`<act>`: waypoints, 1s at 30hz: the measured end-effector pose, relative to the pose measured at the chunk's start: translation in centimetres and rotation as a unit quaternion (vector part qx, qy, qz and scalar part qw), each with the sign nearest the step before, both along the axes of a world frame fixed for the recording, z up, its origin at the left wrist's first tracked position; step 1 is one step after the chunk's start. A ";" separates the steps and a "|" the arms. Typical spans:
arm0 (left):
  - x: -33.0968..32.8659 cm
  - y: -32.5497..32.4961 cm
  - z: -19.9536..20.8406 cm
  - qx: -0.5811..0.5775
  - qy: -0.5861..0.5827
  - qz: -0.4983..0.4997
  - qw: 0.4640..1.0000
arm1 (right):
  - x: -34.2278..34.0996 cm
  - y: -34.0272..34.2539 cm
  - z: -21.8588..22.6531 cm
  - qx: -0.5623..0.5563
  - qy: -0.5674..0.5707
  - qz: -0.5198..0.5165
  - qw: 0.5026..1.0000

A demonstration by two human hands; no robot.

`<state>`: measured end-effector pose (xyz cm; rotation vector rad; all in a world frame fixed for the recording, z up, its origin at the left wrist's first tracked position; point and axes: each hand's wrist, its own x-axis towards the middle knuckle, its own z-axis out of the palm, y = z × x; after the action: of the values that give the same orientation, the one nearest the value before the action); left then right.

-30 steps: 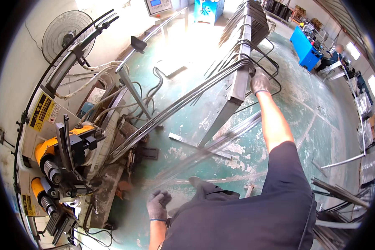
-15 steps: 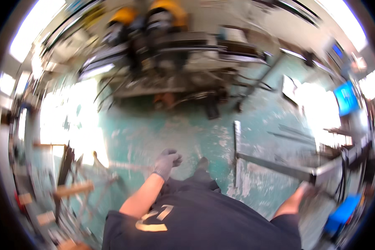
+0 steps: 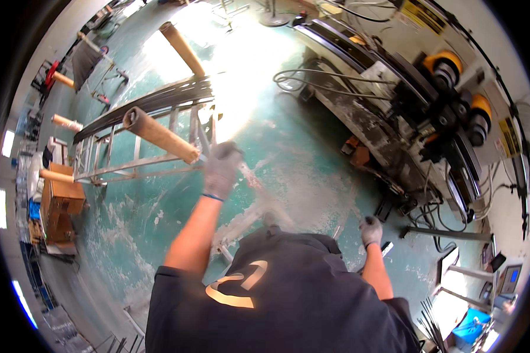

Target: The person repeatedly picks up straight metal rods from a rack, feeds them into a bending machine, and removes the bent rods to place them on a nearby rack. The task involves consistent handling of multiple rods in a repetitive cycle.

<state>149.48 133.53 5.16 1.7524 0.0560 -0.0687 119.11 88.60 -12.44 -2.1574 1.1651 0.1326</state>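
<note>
My left hand [image 3: 221,173], in a grey work glove with a blue band at the wrist, reaches forward beside the near end of a brown cardboard tube [image 3: 162,136]. That tube sticks out from a metal rack [image 3: 138,169] with long dark strips [image 3: 153,103] lying along its top. The left fingers are smeared by motion, and whether they touch the rack or tube cannot be made out. On the right, my gloved right hand [image 3: 370,230] hangs low over the floor with its fingers curled in, and no object shows in it. A pale metal piece [image 3: 387,248] appears just beyond its wrist.
A large machine [image 3: 365,117] with yellow-topped motors [image 3: 444,62] and loose cables stands ahead to the right. Cardboard boxes [image 3: 65,203] stand at the left. A blue bin [image 3: 471,325] and a bundle of thin rods [image 3: 433,323] are at the lower right. The green floor [image 3: 300,182] is worn.
The view has swung left, bringing the rack ahead of me and the machine to the right. My left arm has stretched farther forward. My right hand has come in from the far right edge.
</note>
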 end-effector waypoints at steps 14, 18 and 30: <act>24.5 28.8 6.6 0.397 -0.094 0.271 0.872 | 42.9 22.1 3.3 0.053 -0.086 0.346 0.933; 26.5 23.3 9.3 0.491 -0.082 0.268 0.825 | 56.0 30.2 2.0 0.002 -0.114 0.484 0.867; 29.2 21.5 8.6 0.487 0.059 0.368 0.790 | 84.6 50.9 -12.0 -0.134 -0.167 0.684 0.698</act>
<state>178.66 155.00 13.71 2.6204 1.0230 0.5152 203.71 139.51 -24.48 -2.6689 -0.8642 0.1929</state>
